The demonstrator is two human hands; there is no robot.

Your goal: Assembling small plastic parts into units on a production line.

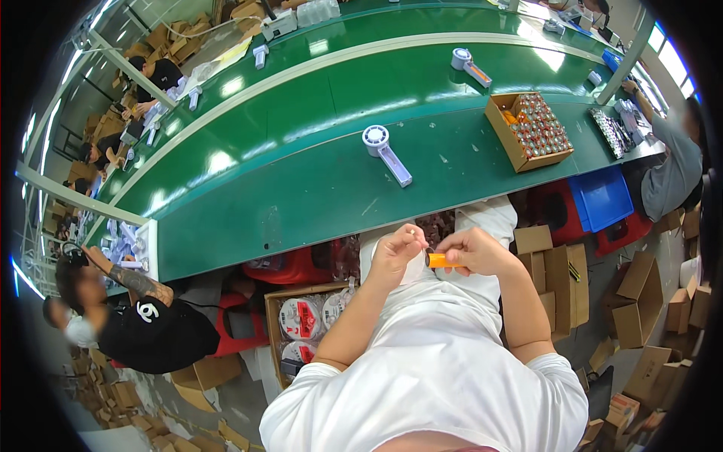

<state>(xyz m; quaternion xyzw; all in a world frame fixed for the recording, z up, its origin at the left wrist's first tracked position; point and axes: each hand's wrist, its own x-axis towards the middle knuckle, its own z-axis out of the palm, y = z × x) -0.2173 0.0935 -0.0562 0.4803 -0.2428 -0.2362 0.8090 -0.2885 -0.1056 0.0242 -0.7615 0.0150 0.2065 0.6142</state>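
Observation:
My right hand (476,252) grips an orange cylindrical battery (439,261), held sideways above my lap. Close to the battery's left end is my left hand (401,252), its thumb and fingertips pinched together; whatever may be between them is too small to make out. On the green bench in front of me lies a pale lavender handheld fan housing (396,166) with a round head and an open, hollow handle. To the right stands an open cardboard box (520,156) packed with upright batteries, some showing orange sides.
Farther off, another fan housing (477,74) with orange in its handle lies on the green conveyor (339,87). A blue bin (605,197) sits right, below the bench. A carton of clear-wrapped rolls (301,320) is at my left. Co-workers sit on both sides.

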